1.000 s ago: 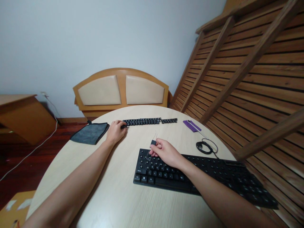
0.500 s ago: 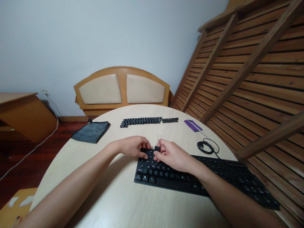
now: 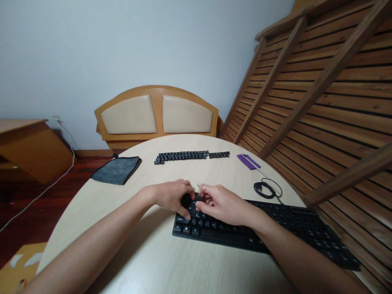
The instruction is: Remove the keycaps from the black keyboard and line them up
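A black keyboard (image 3: 226, 237) lies on the table, with some keycaps still on its lower rows and bare key positions above. My left hand (image 3: 176, 198) rests at its left end, thumb and fingers spread apart and touching the keys. Over the keyboard's left part, my right hand (image 3: 220, 203) is closed in a pinch on a keycap puller (image 3: 199, 198), a small black body with thin wires pointing up. The fingers partly hide the puller and the keys under it.
Loose black keycaps (image 3: 183, 155) stand in rows at the back of the round table (image 3: 147, 253). A grey cloth (image 3: 118, 170) lies at left. To the right are a purple cloth (image 3: 246, 161), a thin stick (image 3: 260, 171) and a coiled black cable (image 3: 263, 188).
My right hand has shifted slightly left, tilting the puller and bringing its wires lower. My left thumb has slid down the keyboard, widening the gap to its fingers.
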Available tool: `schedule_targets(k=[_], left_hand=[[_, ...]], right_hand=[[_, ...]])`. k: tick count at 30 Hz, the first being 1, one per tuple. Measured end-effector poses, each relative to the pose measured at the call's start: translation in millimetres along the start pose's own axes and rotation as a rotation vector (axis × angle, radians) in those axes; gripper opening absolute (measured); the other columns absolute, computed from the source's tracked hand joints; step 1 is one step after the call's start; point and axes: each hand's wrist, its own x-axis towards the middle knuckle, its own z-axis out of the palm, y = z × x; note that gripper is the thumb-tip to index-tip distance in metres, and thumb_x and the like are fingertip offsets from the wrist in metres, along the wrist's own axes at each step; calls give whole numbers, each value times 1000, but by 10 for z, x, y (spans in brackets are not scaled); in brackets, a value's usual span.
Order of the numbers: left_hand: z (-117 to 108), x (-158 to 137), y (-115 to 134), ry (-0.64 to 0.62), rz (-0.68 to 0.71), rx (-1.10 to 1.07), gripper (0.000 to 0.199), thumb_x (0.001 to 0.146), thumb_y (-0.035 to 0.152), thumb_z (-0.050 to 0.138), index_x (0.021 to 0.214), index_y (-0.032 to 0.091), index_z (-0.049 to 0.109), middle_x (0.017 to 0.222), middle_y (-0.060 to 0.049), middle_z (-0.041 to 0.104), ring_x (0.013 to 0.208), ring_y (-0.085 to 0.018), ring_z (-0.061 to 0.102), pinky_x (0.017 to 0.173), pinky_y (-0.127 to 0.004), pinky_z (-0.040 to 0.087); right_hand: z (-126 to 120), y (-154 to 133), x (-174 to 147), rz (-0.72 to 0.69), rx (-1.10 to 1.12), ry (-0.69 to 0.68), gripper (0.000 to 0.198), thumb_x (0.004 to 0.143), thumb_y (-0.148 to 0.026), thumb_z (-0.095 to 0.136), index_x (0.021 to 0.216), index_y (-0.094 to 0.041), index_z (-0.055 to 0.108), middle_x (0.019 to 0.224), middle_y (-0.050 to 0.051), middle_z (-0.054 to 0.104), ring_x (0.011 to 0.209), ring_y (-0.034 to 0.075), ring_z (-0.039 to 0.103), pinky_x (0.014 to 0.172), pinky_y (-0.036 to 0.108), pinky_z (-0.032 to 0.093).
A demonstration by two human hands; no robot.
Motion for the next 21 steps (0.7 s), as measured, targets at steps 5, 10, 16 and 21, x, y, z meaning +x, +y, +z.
schedule_targets(k=[5, 10, 16, 21], left_hand=[[17, -8, -8, 7, 8, -8, 52, 64, 46, 80, 106, 19, 66, 105, -9, 62, 99, -26, 58, 86, -34, 46], [9, -9, -4, -1, -4, -1, 55, 64, 46, 80, 109, 19, 65, 103, -8, 61, 99, -26, 58, 85, -34, 46], [8, -4, -1, -15, -8, 24, 54, 65, 47, 80, 108, 18, 64, 103, -8, 61, 99, -26, 57, 85, -34, 46], [-11, -10, 19, -36, -24, 39, 50, 68, 47, 76, 107, 17, 65, 106, -8, 60, 100, -26, 56, 87, -33, 46]], right_hand=[[-34, -42, -15, -23, -54, -42, 7, 87, -25, 58, 83, -20, 57, 68, -1, 61, 60, 13, 55, 53, 23, 37], [-21, 26, -2, 0, 15, -50, 6, 87, -25, 58, 84, -20, 57, 71, 0, 63, 63, 14, 59, 55, 23, 41], [13, 103, 35, 0, 177, -124, 6, 89, -24, 55, 84, -20, 54, 79, 2, 67, 75, 16, 65, 63, 24, 46], [-10, -4, -1, -48, -144, -119, 11, 86, -26, 60, 80, -18, 56, 68, -1, 62, 60, 12, 55, 54, 22, 35]])
